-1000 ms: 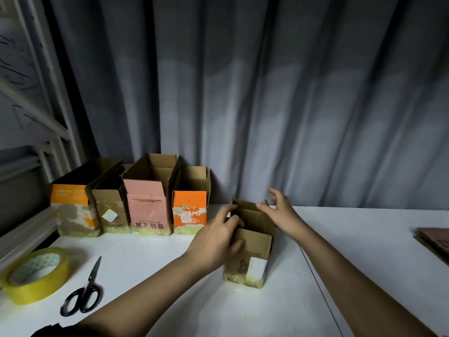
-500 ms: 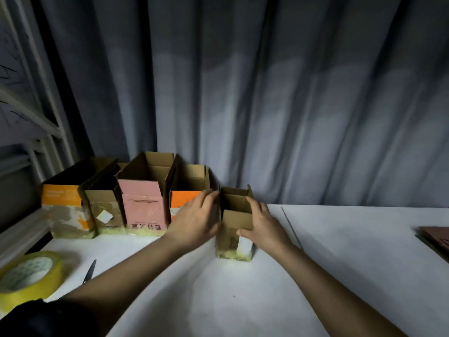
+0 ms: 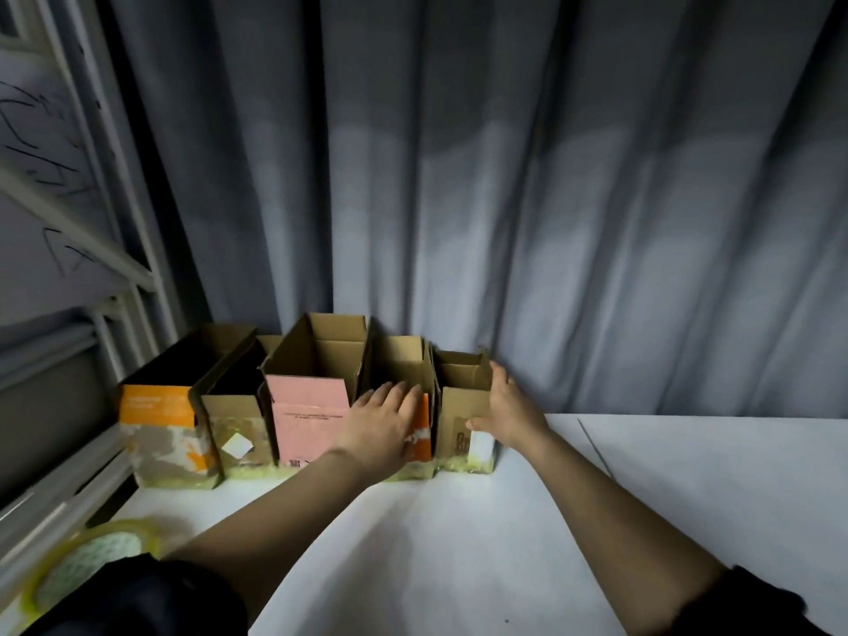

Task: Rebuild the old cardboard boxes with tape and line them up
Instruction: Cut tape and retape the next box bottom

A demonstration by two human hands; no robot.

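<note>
The small brown box (image 3: 461, 417) stands rightmost in the row at the table's (image 3: 688, 498) far edge; its white label (image 3: 480, 445) and dark print are unreadable. The right hand (image 3: 509, 413) grips its right side, thumb on the front. The left hand (image 3: 383, 422) rests flat, fingers straight, against the orange box (image 3: 420, 433).

5 cardboard boxes (image 3: 461, 408) in row, 1 tape roll (image 3: 87, 562), 2 hands (image 3: 383, 422).

Your left hand (image 3: 383, 417) covers most of the orange box (image 3: 420, 436) front — its print can't be read. Left of that box, the tape roll (image 3: 78, 566) is cut by the frame's edge and your dark sleeve (image 3: 137, 594).
</note>
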